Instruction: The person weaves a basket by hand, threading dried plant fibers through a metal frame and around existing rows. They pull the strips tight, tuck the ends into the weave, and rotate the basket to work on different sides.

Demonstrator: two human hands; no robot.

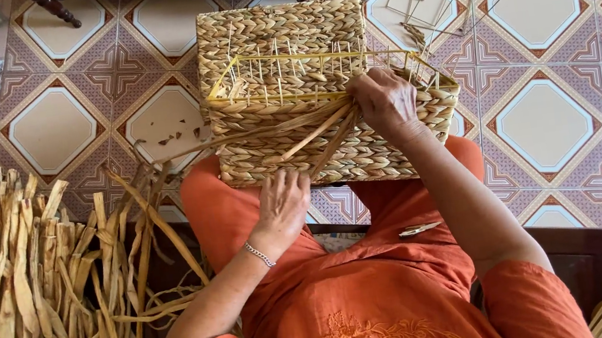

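Right hand pinches dried fibre strands at the woven basket rim — pull them snug; left hand, fingers curled loosely, steadies the basket's near side.

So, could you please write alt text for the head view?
A person's right hand weaves dried straw strips into a rectangular woven straw basket on a yellow wire frame, while the left hand steadies its side.

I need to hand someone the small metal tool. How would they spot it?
Start at the woven basket resting on the person's knees, then look down past the right hand to the orange lap. The small metal tool lies there: silvery and shiny, unlike the dull straw strips around.
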